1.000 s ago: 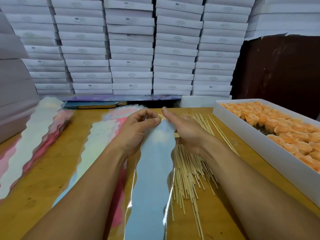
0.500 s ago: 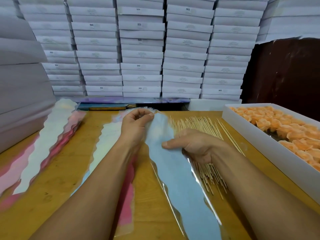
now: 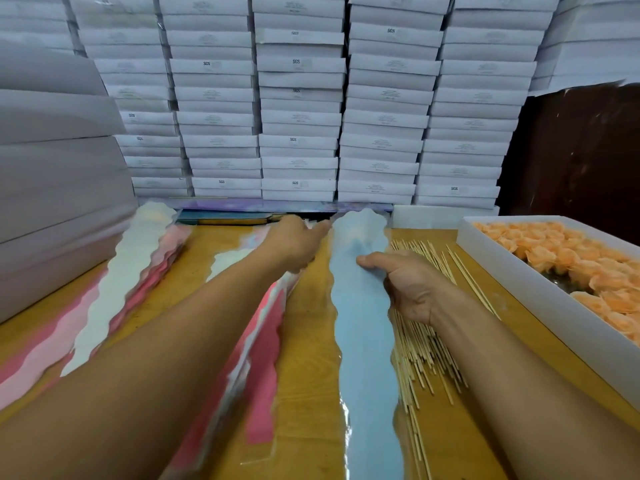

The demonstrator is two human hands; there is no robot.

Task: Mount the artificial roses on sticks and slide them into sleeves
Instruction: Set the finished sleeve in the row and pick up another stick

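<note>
While the right hand (image 3: 412,289) pins the blue sleeve (image 3: 363,306) with curled fingers, the left hand (image 3: 294,242), grip unclear, reaches toward the counter's (image 3: 311,341) far edge; the slick sleeve could slide onto the sticks (image 3: 422,348).

Mostly paper, thin wood and shiny film on this bench

Under the right hand (image 3: 412,289), the blue sleeve (image 3: 363,306) looks like matt paper backed by glossy clear film; thin pale wooden sticks (image 3: 420,344) are seen just right of it. The table (image 3: 308,341) is varnished wood with visible grain. Further right, soft-looking orange roses (image 3: 568,258) are held in a smooth white box (image 3: 540,299). Matt white cartons (image 3: 298,116) are stacked beyond both hands.
</note>
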